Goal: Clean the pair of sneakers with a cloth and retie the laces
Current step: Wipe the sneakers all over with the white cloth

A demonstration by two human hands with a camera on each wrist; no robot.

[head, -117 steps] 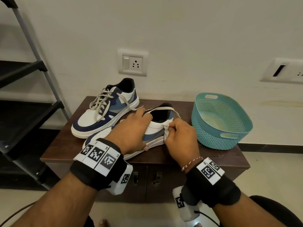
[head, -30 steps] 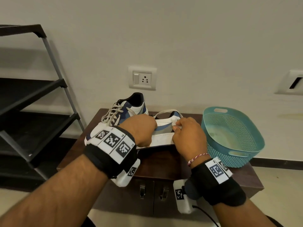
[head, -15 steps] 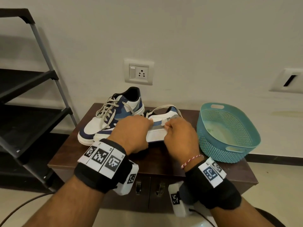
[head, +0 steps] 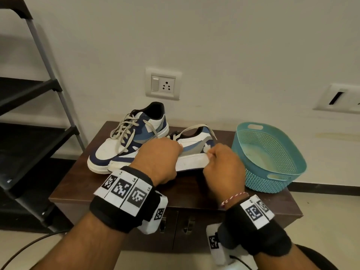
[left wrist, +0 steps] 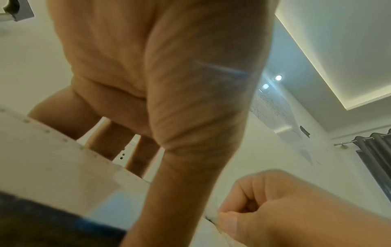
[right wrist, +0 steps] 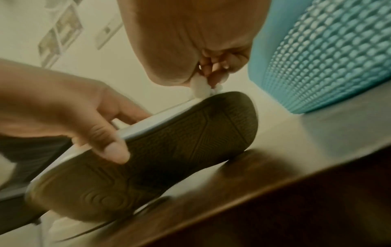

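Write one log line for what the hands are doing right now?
left hand: holds near sneaker tilted, heel raised | right hand: pinches white cloth at heel edge | far sneaker: on cabinet, laces loose

Head view: from above and behind the wrists, facing forward and down at a cabinet [head: 194, 190] against the wall; takes in both hands, both shoes and a basket [head: 270, 152].
Left wrist view: very near, under the left hand [left wrist: 160, 75], tilted up toward the ceiling.
Right wrist view: very near, low at cabinet level, looking up at the held shoe [right wrist: 160, 150].
Shared: the held shoe, both hands; the basket in head and right wrist views.
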